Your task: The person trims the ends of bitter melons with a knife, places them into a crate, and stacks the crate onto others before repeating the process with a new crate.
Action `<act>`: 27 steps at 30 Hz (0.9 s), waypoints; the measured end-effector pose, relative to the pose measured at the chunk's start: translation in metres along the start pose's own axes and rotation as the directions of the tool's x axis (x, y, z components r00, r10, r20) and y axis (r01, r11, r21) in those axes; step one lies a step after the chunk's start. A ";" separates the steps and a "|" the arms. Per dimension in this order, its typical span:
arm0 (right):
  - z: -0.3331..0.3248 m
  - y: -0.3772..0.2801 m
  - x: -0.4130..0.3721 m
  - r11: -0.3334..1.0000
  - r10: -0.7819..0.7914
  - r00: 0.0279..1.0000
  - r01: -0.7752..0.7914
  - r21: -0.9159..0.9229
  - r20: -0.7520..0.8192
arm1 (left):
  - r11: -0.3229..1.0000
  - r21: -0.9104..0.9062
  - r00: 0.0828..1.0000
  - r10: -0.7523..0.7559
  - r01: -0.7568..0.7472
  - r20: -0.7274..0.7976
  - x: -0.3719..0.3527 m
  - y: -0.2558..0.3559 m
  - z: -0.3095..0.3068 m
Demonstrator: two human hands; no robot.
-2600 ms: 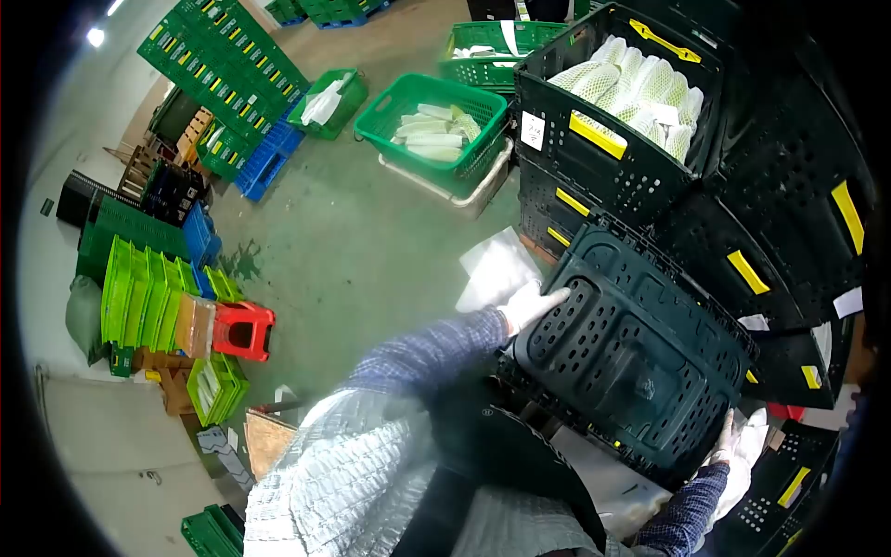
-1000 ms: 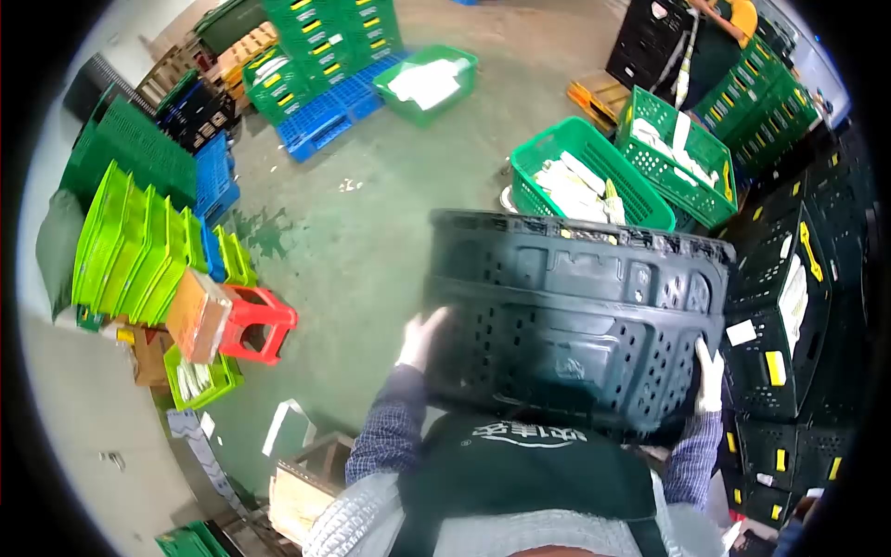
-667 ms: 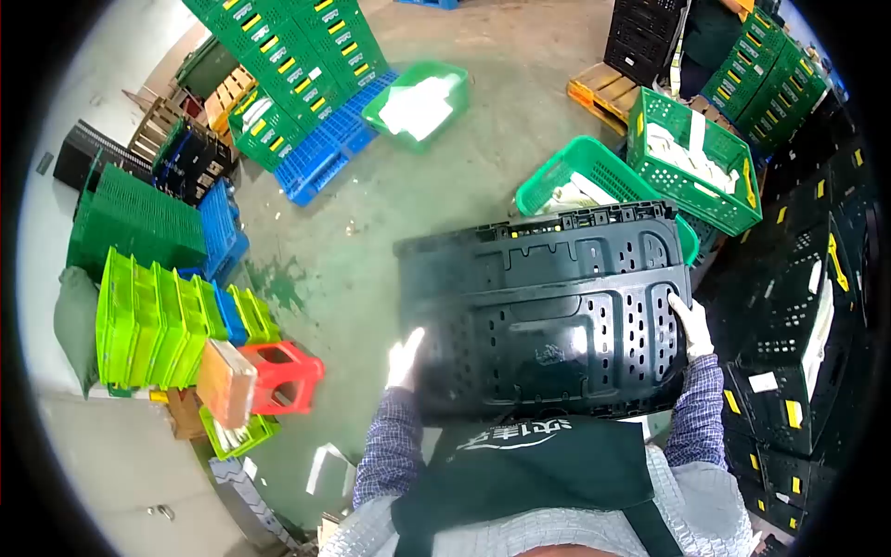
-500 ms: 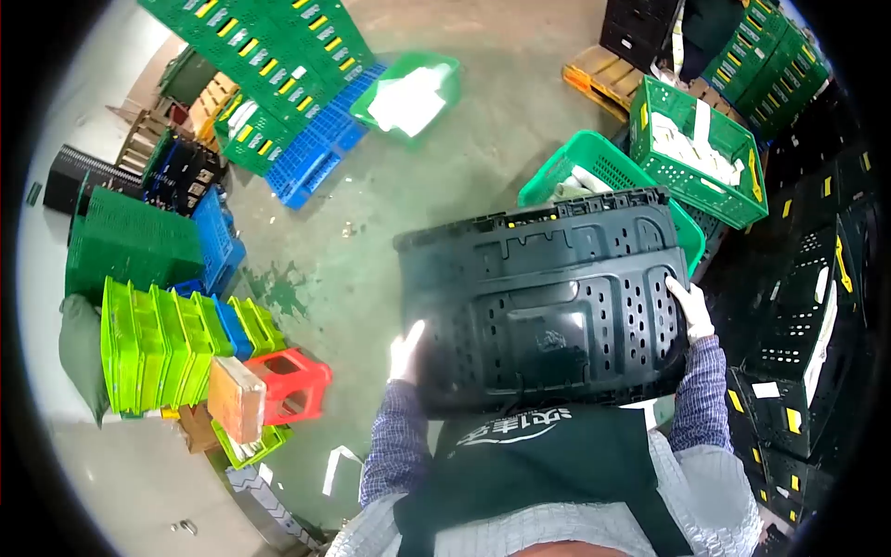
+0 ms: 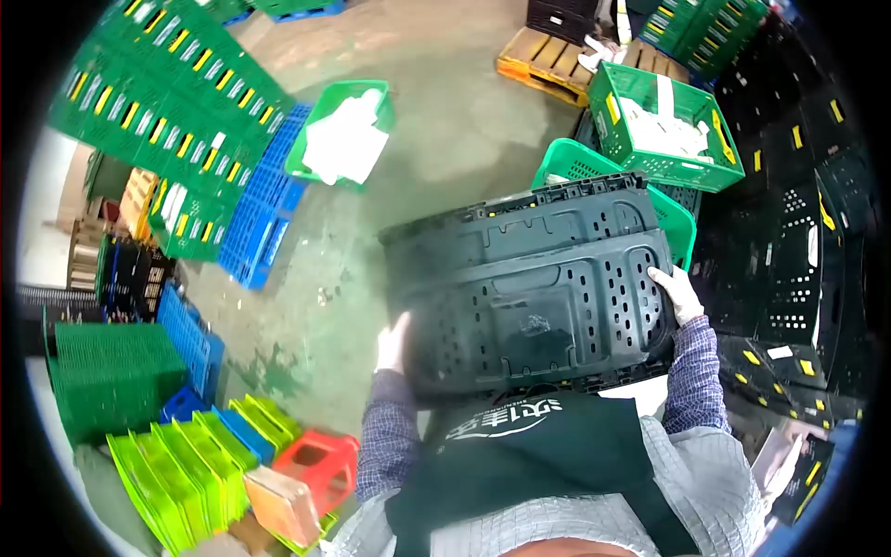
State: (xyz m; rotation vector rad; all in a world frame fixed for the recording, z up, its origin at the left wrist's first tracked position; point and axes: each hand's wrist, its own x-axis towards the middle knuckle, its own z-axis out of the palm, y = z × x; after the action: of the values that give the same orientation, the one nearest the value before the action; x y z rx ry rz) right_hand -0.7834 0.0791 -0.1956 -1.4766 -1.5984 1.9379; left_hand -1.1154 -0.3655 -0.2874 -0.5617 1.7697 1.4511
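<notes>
A black folding crate [image 5: 538, 316], collapsed flat and pierced with rows of slots, is carried in front of my apron. My left hand [image 5: 393, 345], in a pale glove, grips its left edge. On the opposite edge, my right hand [image 5: 677, 295], gloved too, has its thumb on top and the other fingers mostly hidden. The crate's far edge overlaps a green basket [image 5: 685, 227] behind it, hiding most of that basket.
A green crate [image 5: 668, 167] with white material stands at the upper right, near a wooden pallet [image 5: 543, 60]. Stacked black crates [image 5: 780, 241] line the right. Leftward are a blue pallet [image 5: 264, 213], a green bin [image 5: 306, 153], a red stool [image 5: 325, 455] and lime crates [image 5: 181, 473].
The surroundings have rotated anticlockwise in view, with the left-hand stacks lower and the right-hand crates higher. Both hands keep hold of the black folding crate, which stays before my body.
</notes>
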 end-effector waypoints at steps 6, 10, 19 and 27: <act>0.017 0.009 0.005 0.994 0.074 0.997 -0.072 0.083 -0.025 | 0.995 0.096 0.973 0.006 -0.028 0.230 0.052 0.008 0.001; 0.013 0.033 0.030 0.979 0.201 0.976 -0.202 -0.009 -0.089 | 0.971 0.216 0.982 -0.130 0.099 0.136 0.104 -0.004 -0.010; -0.006 0.035 0.034 0.831 0.417 0.855 -0.496 -0.251 -0.309 | 0.970 0.207 0.958 -0.176 0.130 0.226 0.111 -0.001 0.017; -0.090 0.060 0.065 0.939 0.343 0.907 -0.320 0.129 -0.243 | 0.935 0.354 0.978 -0.038 -0.038 0.207 0.091 0.074 0.149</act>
State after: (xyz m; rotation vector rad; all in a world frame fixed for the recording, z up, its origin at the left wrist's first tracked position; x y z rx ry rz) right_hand -0.7185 0.1561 -0.2714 -1.9781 -1.1955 1.8433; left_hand -1.1840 -0.1917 -0.3214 -0.2093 1.8018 1.1044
